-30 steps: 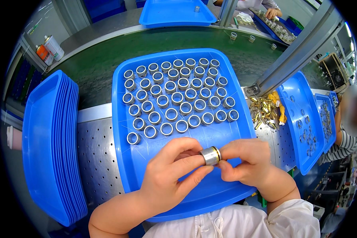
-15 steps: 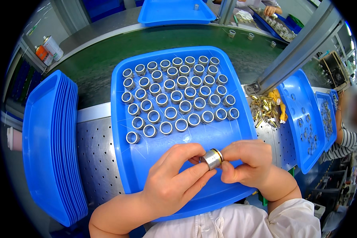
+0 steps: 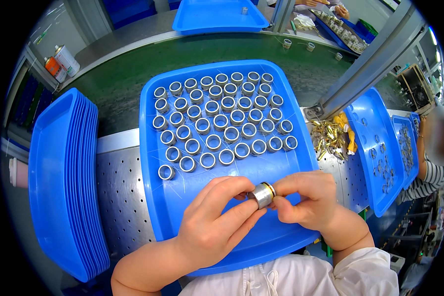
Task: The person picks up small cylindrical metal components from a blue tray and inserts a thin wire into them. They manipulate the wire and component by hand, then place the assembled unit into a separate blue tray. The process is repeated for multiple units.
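Observation:
My left hand point(image 3: 213, 214) holds a short silvery metal sleeve point(image 3: 260, 197) between thumb and fingers, over the near part of a blue tray point(image 3: 182, 190). At the sleeve's right end sits a thin dark and gold-coloured ring point(image 3: 269, 188). My right hand point(image 3: 308, 200) pinches at that end with thumb and forefinger, the other fingers curled. Whether it grips the ring or the sleeve's rim is hidden by the fingertips. Beyond my hands, several rows of similar sleeves point(image 3: 203, 132) stand upright in the tray, their round openings facing up.
Nested blue trays point(image 3: 59, 182) stand at the left. Small gold-coloured pieces point(image 3: 326, 140) lie heaped beside a slanting metal post point(image 3: 365, 64). Another blue tray point(image 3: 380, 197) with thin rings is at right. Across a green belt point(image 3: 118, 84), a co-worker's hands point(image 3: 338, 10) show.
Both hands and the sleeve have shifted slightly left and up, and the sleeve is turned a little. My grip looks the same. The co-worker's hands have moved at the far side.

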Motion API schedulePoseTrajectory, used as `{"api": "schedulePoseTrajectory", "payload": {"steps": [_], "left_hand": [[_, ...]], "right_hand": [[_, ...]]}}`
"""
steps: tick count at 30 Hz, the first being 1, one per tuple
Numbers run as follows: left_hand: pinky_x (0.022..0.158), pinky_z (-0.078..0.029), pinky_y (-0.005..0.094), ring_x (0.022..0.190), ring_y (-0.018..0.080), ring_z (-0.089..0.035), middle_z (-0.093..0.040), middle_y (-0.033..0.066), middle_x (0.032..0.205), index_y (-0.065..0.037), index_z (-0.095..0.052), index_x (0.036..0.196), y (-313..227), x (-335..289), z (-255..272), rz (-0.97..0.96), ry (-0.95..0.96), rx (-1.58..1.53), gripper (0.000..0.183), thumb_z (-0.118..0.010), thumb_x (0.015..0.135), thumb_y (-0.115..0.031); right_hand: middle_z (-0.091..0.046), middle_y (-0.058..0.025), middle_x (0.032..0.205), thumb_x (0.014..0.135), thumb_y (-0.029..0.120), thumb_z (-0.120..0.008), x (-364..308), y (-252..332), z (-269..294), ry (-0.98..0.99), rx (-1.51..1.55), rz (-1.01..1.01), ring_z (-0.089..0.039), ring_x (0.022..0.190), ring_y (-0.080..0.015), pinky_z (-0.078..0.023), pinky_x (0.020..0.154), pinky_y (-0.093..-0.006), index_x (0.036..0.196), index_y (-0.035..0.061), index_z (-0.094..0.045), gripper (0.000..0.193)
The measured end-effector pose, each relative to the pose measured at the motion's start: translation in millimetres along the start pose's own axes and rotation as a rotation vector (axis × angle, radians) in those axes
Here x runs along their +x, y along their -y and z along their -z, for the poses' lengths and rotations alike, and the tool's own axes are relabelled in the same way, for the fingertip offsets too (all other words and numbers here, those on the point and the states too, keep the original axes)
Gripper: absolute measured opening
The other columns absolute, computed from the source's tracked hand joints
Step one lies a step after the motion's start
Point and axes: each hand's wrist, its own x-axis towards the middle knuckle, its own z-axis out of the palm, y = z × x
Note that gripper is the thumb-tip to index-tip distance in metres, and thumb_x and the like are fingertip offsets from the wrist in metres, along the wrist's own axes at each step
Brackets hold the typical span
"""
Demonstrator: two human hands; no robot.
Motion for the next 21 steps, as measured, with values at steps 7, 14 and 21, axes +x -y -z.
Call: {"api": "schedulePoseTrajectory", "payload": {"steps": [7,14,21], "left_hand": [[0.064,-0.052,0.0269,0.076,0.0204,-0.058,-0.056,0.0125,0.095,-0.001,-0.066,0.084,-1.5,0.7,-0.2,0.033,0.01,-0.028,0.024,-0.074,0.062,0.004],[0.066,-0.054,0.0269,0.079,0.0203,-0.058,-0.055,0.0132,0.095,0.0,-0.066,0.085,-1.3,-2.7,-1.4,0.048,0.034,-0.06,0.023,-0.073,0.063,0.004],[0.065,-0.052,0.0286,0.079,0.0218,-0.058,-0.056,0.0128,0.094,0.0,-0.066,0.083,-3.0,-0.9,-1.6,0.015,0.011,-0.042,0.023,-0.074,0.062,0.004]], "right_hand": [[-0.062,-0.0061,0.062,0.061,-0.001,-0.071,-1.7,-0.8,-0.5,-0.006,-0.039,0.04,-0.063,0.054,-0.0172,-0.051,0.051,-0.0249,0.077,0.0027,-0.063,0.018],[-0.062,-0.0067,0.064,0.06,-0.002,-0.071,-2.8,0.6,-0.2,0.006,-0.045,0.078,-0.063,0.054,-0.0184,-0.051,0.051,-0.0259,0.075,0.0029,-0.061,0.018],[-0.062,-0.007,0.064,0.06,-0.002,-0.071,-4.6,-1.1,-1.6,-0.022,-0.042,0.09,-0.063,0.054,-0.0188,-0.051,0.051,-0.0254,0.075,0.0031,-0.062,0.019]]}}
